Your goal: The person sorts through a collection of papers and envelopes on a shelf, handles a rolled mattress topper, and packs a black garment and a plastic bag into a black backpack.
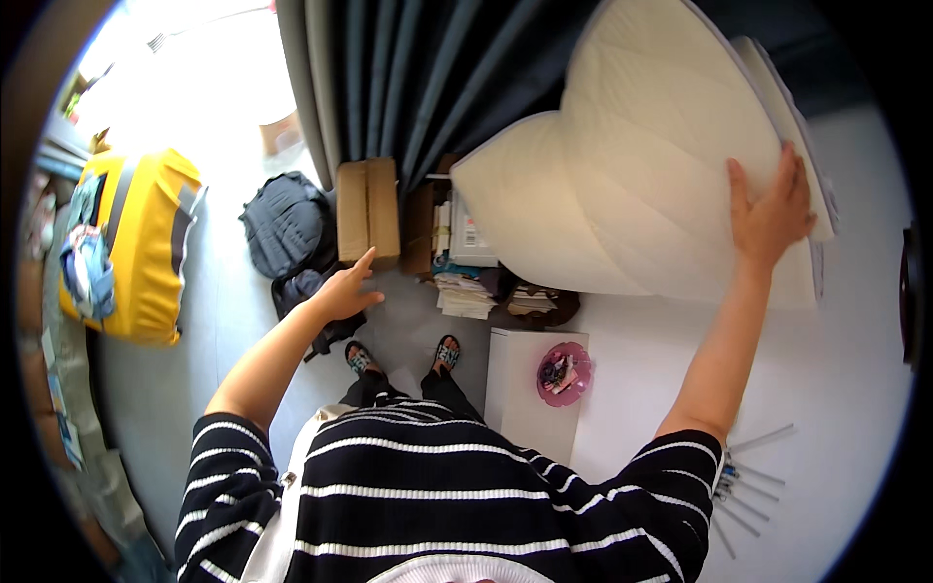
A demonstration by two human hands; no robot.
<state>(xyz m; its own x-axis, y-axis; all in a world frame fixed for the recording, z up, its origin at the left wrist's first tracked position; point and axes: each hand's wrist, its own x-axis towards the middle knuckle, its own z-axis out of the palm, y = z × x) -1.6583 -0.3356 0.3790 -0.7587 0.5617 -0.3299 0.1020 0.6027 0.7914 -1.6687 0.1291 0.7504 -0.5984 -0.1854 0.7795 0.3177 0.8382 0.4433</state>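
Note:
A large cream quilted mattress pad (632, 175) with grey edge piping stands folded at the upper right, in front of the dark curtain. My right hand (775, 216) lies against its face near the right edge, thumb and fingers stretched apart. Nothing is in my left hand (345, 293), held out at the centre left with its fingers spread. Just beyond that hand is a closed brown cardboard box (369, 209); whether they touch, I cannot tell.
A dark backpack (285, 223) sits left of the box. Further left is a yellow bag (146, 248) with clothes on it. Papers (465, 294) are stacked below the pad. A pink bowl (564, 375) of small items rests on a white cabinet (520, 423). Dark pleated curtains (408, 87) hang behind.

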